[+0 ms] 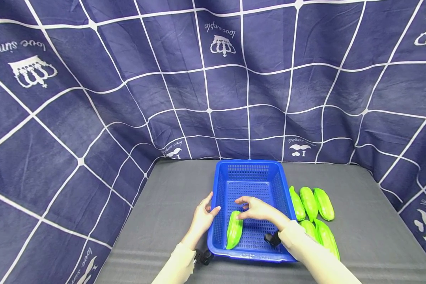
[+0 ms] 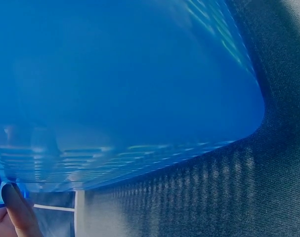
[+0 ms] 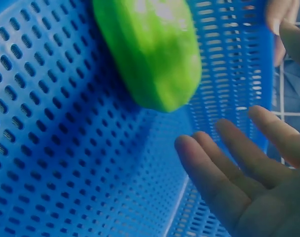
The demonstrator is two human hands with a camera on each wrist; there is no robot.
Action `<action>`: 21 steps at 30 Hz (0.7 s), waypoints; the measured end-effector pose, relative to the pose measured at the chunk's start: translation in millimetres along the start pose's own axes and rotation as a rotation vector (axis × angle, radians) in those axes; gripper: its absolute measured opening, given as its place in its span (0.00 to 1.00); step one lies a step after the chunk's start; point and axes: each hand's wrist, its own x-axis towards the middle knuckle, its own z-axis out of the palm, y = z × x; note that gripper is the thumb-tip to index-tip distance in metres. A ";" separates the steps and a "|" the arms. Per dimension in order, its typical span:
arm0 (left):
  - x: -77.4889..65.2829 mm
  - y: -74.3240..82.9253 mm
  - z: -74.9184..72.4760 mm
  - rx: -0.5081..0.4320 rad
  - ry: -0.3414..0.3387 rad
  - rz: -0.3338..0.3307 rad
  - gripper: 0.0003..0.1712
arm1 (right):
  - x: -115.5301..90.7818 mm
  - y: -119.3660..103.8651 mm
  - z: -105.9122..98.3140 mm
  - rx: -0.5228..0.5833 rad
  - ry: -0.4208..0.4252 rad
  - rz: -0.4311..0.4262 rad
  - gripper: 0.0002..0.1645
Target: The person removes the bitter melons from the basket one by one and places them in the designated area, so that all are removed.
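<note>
A blue perforated plastic basket [image 1: 249,256] sits on the grey table. My left hand [image 1: 202,215] is at its left wall, thumb over the rim and fingers on the outer side; in the left wrist view only some fingers [image 2: 19,210] show at the lower left corner. Inside the basket, along its left side, lies a long, bright green, ridged vegetable [image 1: 235,230]. My right hand [image 1: 255,208] hovers over the basket just beside it. In the right wrist view, its fingers [image 3: 204,168] are extended and apart from the green vegetable [image 3: 154,54].
Several similar green vegetables [image 1: 309,203] lie on the grey table [image 1: 177,185] right of the basket, partly covered by my right sleeve [image 1: 301,244]. A navy cloth with white lines [image 1: 184,86] hangs behind and at the sides. Small black cameras [image 1: 203,257] are strapped to both wrists.
</note>
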 end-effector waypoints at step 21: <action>1.0 -0.2 -1.3 0.026 -0.001 0.006 0.35 | 5.2 5.0 27.7 -0.409 -0.152 -0.122 0.48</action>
